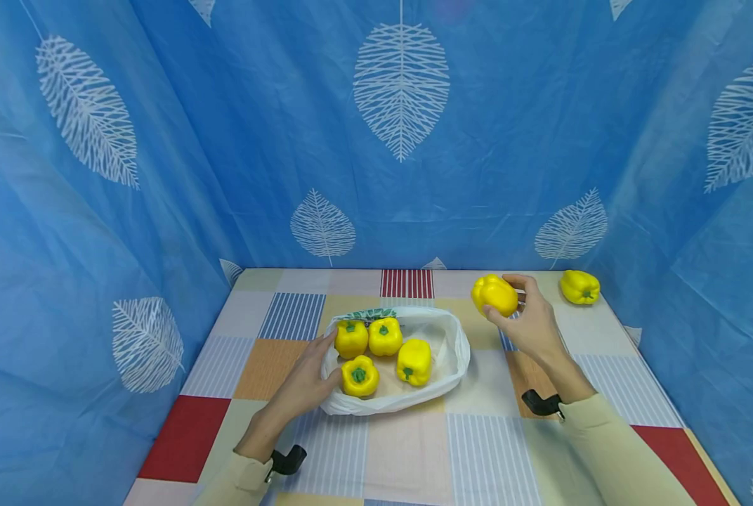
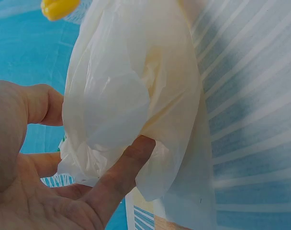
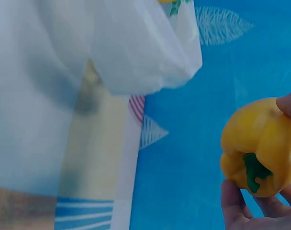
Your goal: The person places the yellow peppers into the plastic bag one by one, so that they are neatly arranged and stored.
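A white plastic bag (image 1: pixel 408 402) lies with its mouth wide and its rim rolled outward. Several yellow bell peppers (image 1: pixel 385 336) with green stems sit inside it. My left hand (image 1: pixel 305 376) holds the bag's left end, thumb and fingers spread on either side; in the left wrist view a fingertip (image 2: pixel 144 143) presses the bag's outer wall. To the right of the bag, raised above the cloth, my right hand (image 1: pixel 531 320) grips another yellow bell pepper (image 1: pixel 493 295). The right wrist view shows this bell pepper (image 3: pixel 258 129) with its green stem, held between thumb and fingers.
One more yellow bell pepper (image 1: pixel 579 287) lies at the table's far right corner. A patchwork cloth (image 1: pixel 408 450) covers the table. Blue curtains (image 1: pixel 465 197) with white leaf prints enclose the back and both sides.
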`<action>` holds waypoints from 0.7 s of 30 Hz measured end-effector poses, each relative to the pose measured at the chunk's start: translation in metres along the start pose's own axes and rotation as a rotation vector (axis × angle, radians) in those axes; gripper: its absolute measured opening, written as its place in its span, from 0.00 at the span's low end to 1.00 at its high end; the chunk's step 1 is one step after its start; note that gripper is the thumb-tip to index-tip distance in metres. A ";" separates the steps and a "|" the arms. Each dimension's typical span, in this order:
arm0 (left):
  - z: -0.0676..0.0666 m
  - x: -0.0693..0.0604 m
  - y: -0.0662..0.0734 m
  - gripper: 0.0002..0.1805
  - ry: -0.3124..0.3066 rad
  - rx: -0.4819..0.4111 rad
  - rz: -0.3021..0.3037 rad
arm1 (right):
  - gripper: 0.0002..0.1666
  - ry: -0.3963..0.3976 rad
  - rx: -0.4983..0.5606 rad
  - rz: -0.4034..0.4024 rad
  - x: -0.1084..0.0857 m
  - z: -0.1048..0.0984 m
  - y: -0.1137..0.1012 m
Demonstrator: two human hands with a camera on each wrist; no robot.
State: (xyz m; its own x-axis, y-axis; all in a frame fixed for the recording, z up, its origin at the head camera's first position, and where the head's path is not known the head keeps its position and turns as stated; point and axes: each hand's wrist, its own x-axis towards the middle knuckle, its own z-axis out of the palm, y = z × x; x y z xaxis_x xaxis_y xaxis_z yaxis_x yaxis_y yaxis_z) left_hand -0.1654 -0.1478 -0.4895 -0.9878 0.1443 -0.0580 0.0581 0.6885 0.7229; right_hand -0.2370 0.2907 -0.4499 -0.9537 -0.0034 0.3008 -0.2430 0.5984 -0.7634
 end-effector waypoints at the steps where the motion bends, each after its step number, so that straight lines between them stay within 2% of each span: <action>1: 0.000 0.000 0.000 0.47 0.000 -0.001 0.001 | 0.47 -0.008 0.002 -0.010 0.000 0.002 -0.001; 12: 0.002 0.001 0.001 0.47 0.001 -0.001 0.002 | 0.40 -0.142 0.035 -0.104 -0.009 0.026 -0.021; 21: 0.001 0.000 0.002 0.47 0.002 -0.005 0.014 | 0.44 -0.288 0.084 -0.161 -0.019 0.058 -0.042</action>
State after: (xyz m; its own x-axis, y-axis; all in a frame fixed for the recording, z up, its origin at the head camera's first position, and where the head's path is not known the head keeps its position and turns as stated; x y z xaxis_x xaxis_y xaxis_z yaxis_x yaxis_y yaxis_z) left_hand -0.1649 -0.1452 -0.4887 -0.9872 0.1527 -0.0462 0.0716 0.6829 0.7270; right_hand -0.2192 0.2196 -0.4566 -0.9099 -0.3256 0.2571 -0.3970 0.5035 -0.7674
